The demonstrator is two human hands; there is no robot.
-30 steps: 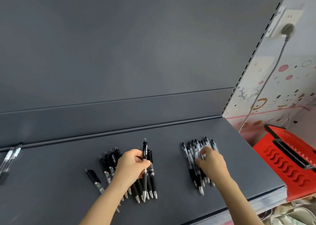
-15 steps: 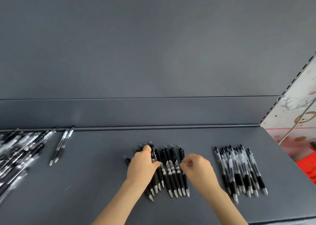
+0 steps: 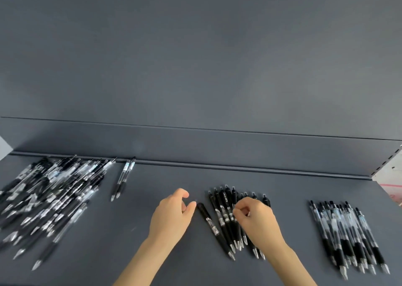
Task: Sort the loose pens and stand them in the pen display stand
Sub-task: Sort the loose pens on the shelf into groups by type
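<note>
Several black pens (image 3: 225, 215) lie side by side on the dark grey shelf (image 3: 282, 198), tips toward me. My right hand (image 3: 256, 222) lies over this group with its fingers curled; whether it pinches a pen is hidden. One black pen (image 3: 210, 223) lies slanted just left of the group. My left hand (image 3: 171, 217) hovers beside that pen's top end, fingers loosely curled and holding nothing, thumb tip close to the pen. Several clear-barrelled pens (image 3: 348, 237) form a group at the right. No display stand is in view.
A big unsorted pile of pens (image 3: 50, 198) covers the shelf's left part, blurred by motion. Two clear pens (image 3: 124, 179) lie apart between that pile and my left hand. The shelf's upright back panel (image 3: 195, 68) rises behind everything.
The view has swung left, bringing in the big pile. My right hand went from the clear-barrelled group to the black group. My left hand let go of the black pens and shifted left.
</note>
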